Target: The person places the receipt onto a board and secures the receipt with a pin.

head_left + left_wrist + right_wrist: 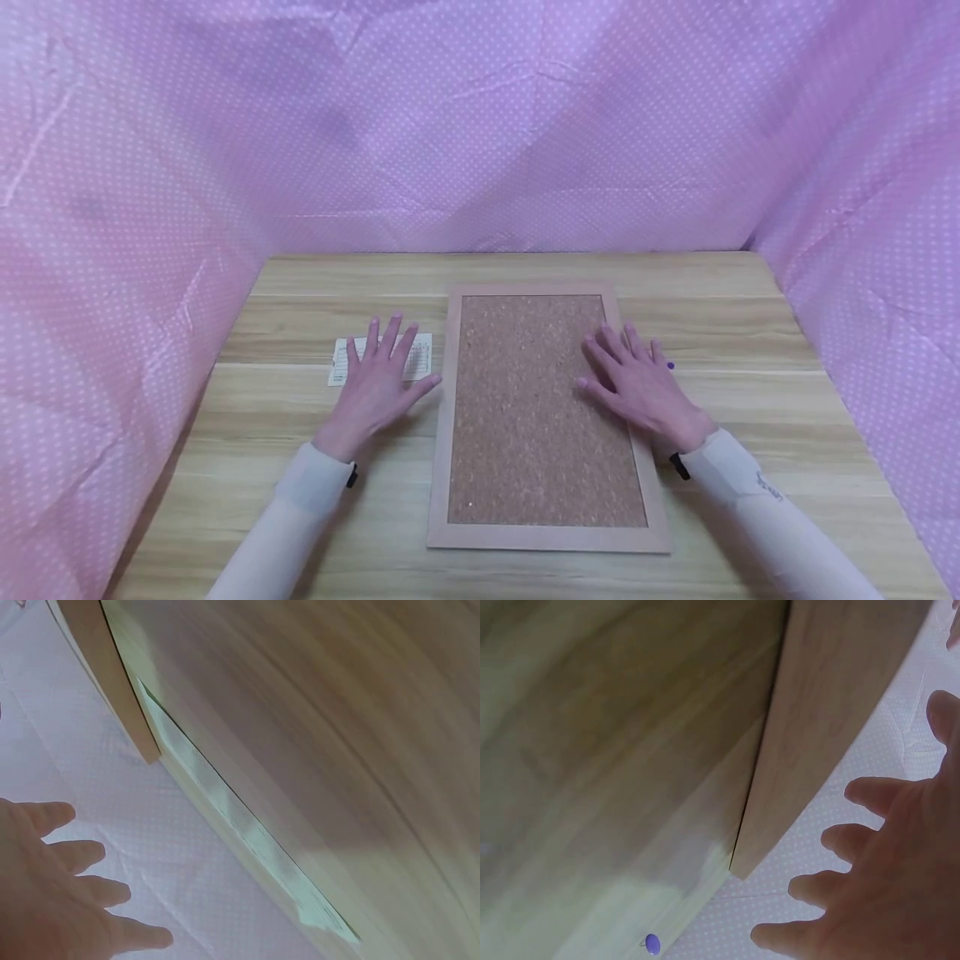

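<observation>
A cork board (543,417) in a pale wooden frame lies upright-wise in the middle of the table. My left hand (372,396) hovers with fingers spread over a small printed paper card (422,357) left of the board. That card shows edge-on beyond the hand in the left wrist view. Over the board's right side, my right hand (641,390) is spread too, holding nothing. Just past its little finger lies a purple push pin (671,365), clearer as a purple pin head (652,944) in the right wrist view.
The wood-grain table (750,400) reaches back to a pink polka-dot cloth (510,150), which hangs behind it and along both sides. A tiny white speck (470,504) shows near the board's lower left corner.
</observation>
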`<action>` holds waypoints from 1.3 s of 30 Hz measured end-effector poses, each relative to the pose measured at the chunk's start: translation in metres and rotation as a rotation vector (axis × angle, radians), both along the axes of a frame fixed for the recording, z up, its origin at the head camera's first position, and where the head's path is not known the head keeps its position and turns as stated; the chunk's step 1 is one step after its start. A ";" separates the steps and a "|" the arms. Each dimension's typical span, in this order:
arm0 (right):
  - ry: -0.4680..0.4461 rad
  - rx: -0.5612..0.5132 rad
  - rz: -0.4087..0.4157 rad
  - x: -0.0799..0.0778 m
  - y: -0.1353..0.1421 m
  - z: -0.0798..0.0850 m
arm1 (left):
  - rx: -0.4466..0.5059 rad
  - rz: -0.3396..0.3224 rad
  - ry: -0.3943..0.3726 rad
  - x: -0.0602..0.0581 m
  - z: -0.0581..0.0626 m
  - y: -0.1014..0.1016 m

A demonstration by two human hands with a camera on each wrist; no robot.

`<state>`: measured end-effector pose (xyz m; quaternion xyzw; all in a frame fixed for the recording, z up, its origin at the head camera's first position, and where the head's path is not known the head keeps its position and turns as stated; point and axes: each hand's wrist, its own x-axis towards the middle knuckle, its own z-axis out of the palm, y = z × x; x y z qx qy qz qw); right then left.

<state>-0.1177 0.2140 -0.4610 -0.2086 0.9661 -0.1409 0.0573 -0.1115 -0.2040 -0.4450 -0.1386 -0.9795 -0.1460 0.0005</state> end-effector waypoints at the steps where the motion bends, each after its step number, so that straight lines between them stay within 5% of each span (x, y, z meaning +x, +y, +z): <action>1: -0.002 0.004 0.004 0.000 0.000 0.000 | -0.001 0.004 0.000 0.000 0.000 -0.004; 29: -0.037 0.009 0.077 0.007 0.002 -0.007 | 0.098 0.044 -0.029 -0.019 -0.003 -0.080; 39: -0.041 0.018 0.085 0.008 0.004 -0.004 | 0.172 0.073 -0.104 -0.031 -0.008 -0.105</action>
